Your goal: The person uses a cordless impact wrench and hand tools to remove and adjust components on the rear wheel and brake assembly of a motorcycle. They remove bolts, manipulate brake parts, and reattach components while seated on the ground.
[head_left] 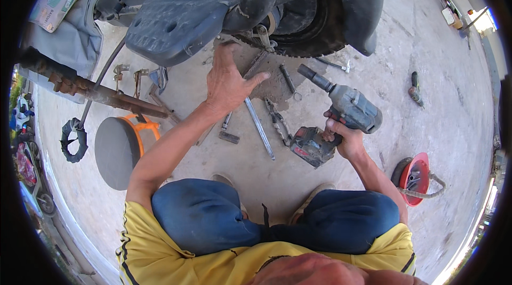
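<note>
In my right hand [345, 137] is a cordless impact wrench [354, 108], held by its handle. Its battery pack [313, 147] points toward me, and its long socket nose [314, 77] points up and left toward the wheel. My left hand [228, 83] is empty, its thumb stretched out to the right. The fingers reach up to the underside of a black vehicle, beside its dusty footboard [176, 31] and left of the wheel [320, 29]. A spring and bracket [264, 39] show by the wheel, close to the fingertips.
On the concrete between my arms lie a long metal bar [260, 129], pliers [276, 119], a hammer [229, 137] and a short rod-like tool [288, 79]. A grey-topped orange stool [118, 153] stands left. At right are a red bowl [421, 178] with metal parts and another tool [415, 91].
</note>
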Tool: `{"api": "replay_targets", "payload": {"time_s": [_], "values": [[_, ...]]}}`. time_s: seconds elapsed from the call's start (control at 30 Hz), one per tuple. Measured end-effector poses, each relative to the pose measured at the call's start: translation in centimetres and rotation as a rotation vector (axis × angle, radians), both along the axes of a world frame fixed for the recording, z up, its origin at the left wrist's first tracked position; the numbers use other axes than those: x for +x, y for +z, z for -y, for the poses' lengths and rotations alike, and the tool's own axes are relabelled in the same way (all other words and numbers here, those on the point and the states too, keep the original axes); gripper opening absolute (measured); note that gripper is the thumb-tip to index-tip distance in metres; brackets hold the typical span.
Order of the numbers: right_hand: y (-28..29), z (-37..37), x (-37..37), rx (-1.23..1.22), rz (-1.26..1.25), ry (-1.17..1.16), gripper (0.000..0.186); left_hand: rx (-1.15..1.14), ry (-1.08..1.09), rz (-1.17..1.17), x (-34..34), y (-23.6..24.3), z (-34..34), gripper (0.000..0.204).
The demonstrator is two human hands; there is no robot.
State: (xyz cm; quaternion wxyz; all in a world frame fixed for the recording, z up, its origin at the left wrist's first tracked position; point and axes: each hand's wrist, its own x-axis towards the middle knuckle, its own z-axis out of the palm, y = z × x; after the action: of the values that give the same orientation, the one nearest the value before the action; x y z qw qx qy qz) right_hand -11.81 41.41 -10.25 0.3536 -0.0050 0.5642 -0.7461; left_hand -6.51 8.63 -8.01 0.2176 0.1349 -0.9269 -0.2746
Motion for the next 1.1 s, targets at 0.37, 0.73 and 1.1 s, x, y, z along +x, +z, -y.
{"api": "replay_targets", "payload": {"time_s": [0.37, 0.73, 1.1], "values": [[0.7, 3.2, -4.2, -0.080, 0.023, 0.097, 0.027, -0.481, 0.041, -0.489, -3.8, -2.0, 1.6, 0.135], [0.0, 4.3, -4.8, -0.070, 0.001, 0.136, 0.024, -0.400, -0.015, -0.613, -5.9, -4.3, 2.0, 0.134], [-1.2, 5.4, -4.9, -0.124, -0.018, 0.153, 0.016, -0.407, -0.008, -0.538, -5.9, -4.8, 2.3, 0.130]]}}
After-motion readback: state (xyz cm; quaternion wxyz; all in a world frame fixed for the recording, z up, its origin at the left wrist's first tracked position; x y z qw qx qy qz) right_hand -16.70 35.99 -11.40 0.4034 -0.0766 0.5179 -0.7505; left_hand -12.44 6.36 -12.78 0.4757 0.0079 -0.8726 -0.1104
